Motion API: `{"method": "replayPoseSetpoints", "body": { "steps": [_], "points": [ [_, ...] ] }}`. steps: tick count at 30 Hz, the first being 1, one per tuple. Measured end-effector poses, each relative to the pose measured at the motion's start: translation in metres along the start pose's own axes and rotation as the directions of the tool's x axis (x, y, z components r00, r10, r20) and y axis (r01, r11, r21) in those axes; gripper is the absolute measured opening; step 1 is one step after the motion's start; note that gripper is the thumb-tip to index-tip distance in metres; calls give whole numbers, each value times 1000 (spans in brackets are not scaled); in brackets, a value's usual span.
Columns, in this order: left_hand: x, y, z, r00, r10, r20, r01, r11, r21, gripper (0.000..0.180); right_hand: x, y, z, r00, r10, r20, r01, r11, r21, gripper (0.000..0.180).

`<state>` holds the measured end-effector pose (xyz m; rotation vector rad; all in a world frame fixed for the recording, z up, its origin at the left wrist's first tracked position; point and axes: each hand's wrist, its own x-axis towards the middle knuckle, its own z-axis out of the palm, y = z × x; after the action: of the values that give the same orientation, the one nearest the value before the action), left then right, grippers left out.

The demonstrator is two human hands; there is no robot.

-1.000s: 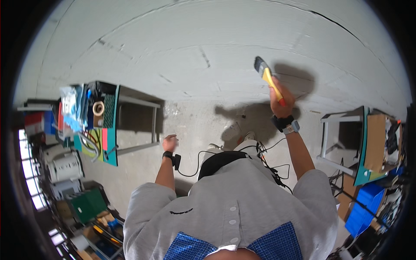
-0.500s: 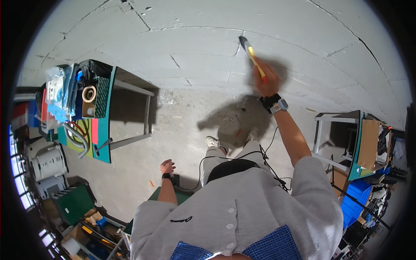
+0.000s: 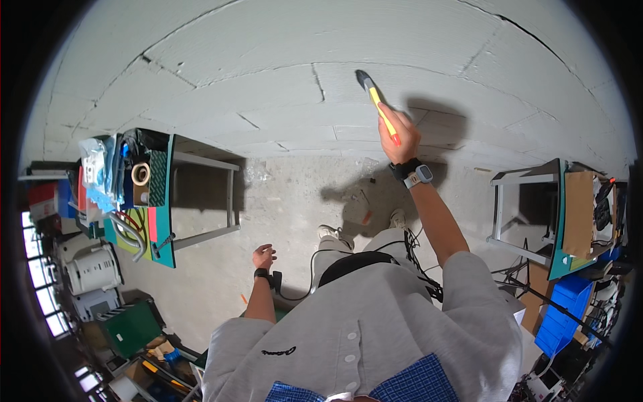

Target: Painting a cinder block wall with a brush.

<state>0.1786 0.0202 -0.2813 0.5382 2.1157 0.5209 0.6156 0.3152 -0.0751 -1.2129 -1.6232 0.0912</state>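
Note:
In my right hand is a paintbrush with a yellow handle and a red end, gripped with the fingers wrapped round it. Its dark bristles are at the pale painted block wall, just below a long horizontal joint and right of a short upright joint. Whether the tip presses on the wall is hard to tell. My left hand hangs low at my left side, with nothing in it and its fingers loosely bent and apart.
To the left, a green-topped table bears plastic bags, a tape roll and a hammer. Another table with a cardboard box stands right, near a blue crate. Black cables hang about my legs.
The paintbrush has moved right along the wall, away from the upright joint it was at. My view has shifted a little, and my left hand stays low and empty.

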Motion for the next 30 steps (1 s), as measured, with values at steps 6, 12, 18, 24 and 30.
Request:
{"method": "replayPoseSetpoints", "body": {
  "steps": [6, 12, 18, 24, 30],
  "points": [
    [8, 15, 9, 943, 329, 54, -333, 918, 214, 29, 4, 44, -54, 990, 78, -116, -82, 996, -24, 35],
    [-29, 92, 60, 984, 161, 72, -170, 974, 148, 31, -5, 115, -141, 977, 19, -214, -57, 983, -173, 37],
    [-53, 140, 99, 975, 198, 98, -214, 954, 209, 33, -15, 166, -209, 936, 76, -343, -150, 969, -194, 34],
    [-57, 155, 122, 963, 247, 111, -269, 920, 286, 32, -10, 139, -208, 996, 12, -85, -8, 999, 46, 34],
    [-65, 177, 136, 947, 244, 209, -293, 922, 254, 34, -1, 170, -221, 976, 33, -215, -55, 994, -96, 36]
  ]
}}
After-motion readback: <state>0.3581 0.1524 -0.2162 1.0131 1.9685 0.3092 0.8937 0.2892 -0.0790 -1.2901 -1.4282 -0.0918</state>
